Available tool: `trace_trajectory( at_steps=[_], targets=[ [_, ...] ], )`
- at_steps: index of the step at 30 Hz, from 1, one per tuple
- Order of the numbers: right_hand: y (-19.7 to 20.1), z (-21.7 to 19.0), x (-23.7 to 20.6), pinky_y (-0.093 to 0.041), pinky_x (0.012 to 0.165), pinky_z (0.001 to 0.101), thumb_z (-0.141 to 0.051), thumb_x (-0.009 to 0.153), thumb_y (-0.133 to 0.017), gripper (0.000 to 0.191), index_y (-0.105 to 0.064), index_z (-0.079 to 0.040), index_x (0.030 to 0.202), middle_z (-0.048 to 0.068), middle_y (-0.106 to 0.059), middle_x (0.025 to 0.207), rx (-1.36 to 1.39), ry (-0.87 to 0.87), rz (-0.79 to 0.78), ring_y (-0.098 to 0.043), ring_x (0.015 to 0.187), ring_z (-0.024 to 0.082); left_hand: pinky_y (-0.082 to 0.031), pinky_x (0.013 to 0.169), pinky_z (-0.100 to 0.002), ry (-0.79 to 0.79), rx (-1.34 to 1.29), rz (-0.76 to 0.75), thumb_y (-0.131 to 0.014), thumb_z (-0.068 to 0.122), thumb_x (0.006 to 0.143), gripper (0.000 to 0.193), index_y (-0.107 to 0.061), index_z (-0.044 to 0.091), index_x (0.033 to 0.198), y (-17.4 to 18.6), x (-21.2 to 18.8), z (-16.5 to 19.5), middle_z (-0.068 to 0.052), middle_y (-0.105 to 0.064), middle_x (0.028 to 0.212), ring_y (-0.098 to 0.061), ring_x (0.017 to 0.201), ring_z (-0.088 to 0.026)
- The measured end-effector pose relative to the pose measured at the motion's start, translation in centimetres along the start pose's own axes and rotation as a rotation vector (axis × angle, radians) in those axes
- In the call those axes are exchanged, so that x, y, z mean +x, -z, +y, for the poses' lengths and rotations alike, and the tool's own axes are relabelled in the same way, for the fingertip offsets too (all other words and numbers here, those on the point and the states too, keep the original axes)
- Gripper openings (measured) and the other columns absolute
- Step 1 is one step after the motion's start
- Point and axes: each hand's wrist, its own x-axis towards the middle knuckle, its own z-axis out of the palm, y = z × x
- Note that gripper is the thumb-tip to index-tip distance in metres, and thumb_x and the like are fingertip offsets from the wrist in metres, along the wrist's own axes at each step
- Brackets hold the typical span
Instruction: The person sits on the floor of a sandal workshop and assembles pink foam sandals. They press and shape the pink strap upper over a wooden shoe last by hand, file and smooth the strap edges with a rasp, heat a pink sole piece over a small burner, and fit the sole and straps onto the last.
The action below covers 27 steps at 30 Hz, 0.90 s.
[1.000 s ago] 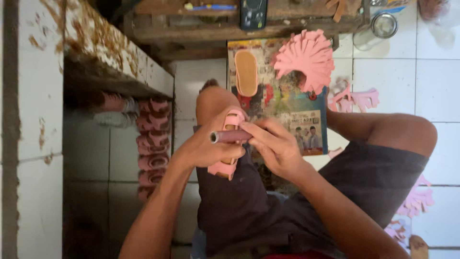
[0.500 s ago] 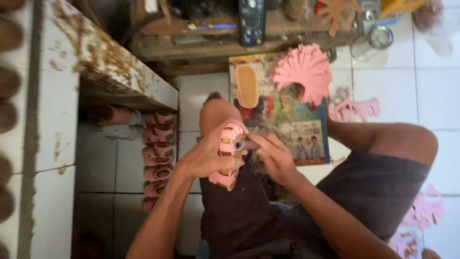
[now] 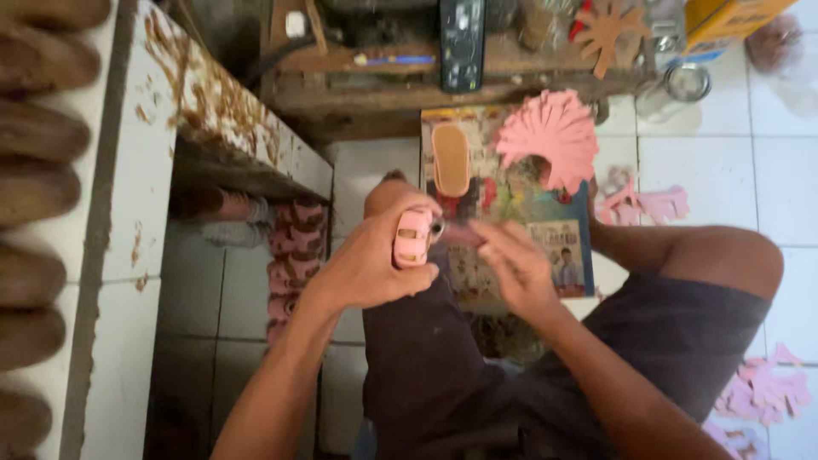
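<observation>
I see my left hand (image 3: 371, 268) wrapped tight around a small pink piece (image 3: 413, 237), held up over my knee. My right hand (image 3: 515, 268) is just beside it, fingers loose and partly open; it is blurry, and I cannot tell if it holds anything. A small shiny bit (image 3: 437, 227) sits at the pink piece, between my two hands.

Under my hands are my dark shorts (image 3: 443, 375). Pink scraps (image 3: 763, 392) lie on the white floor by my right leg.

A bit farther is a board (image 3: 511, 204) covered in pictures. A tan sole (image 3: 450, 159) and a pink fan of strips (image 3: 550, 136) lie on it. More pink cutouts (image 3: 639, 204) lie just beside it.

On my left, pink shoes (image 3: 294, 247) sit under a white tiled bench (image 3: 119, 213).

Farthest off is a low wooden table (image 3: 409, 81) with a black remote (image 3: 461, 43) on it.
</observation>
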Motion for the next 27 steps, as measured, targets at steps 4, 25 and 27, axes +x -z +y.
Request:
trace_trajectory(
  at_steps=[4,25,27],
  targets=[
    [-0.6,0.0,-1.4,-0.051,0.081,0.035,0.0,0.098,-0.064,0.034,-0.063,0.001,0.131,0.013,-0.065,0.105,-0.065,0.242,0.049,-0.063,0.091,0.027,-0.056,0.082,-0.04,-0.087,0.057,0.025,-0.081,0.019,0.074,0.061,-0.055,0.012,0.129,-0.6,-0.4,-0.4,-0.01,-0.071,0.108,-0.072,0.098,-0.029],
    [-0.3,-1.5,-1.7,-0.054,0.08,0.0338,0.002,0.097,-0.065,0.035,-0.065,0.001,0.132,0.016,-0.069,0.108,-0.036,0.049,0.034,-0.066,0.089,0.026,-0.057,0.088,-0.04,-0.174,0.109,0.108,-0.082,0.02,0.075,0.061,-0.057,0.012,0.13,-1.3,-0.8,-0.2,-0.011,-0.071,0.11,-0.07,0.107,-0.034],
    [-0.4,-1.5,-1.7,-0.055,0.086,0.0355,0.001,0.097,-0.066,0.034,-0.065,0.001,0.131,0.018,-0.066,0.112,-0.081,0.186,0.013,-0.067,0.098,0.03,-0.057,0.086,-0.04,-0.17,0.134,0.108,-0.082,0.019,0.073,0.062,-0.056,0.011,0.13,-1.3,-0.7,-0.2,-0.011,-0.071,0.114,-0.07,0.109,-0.034]
  ],
)
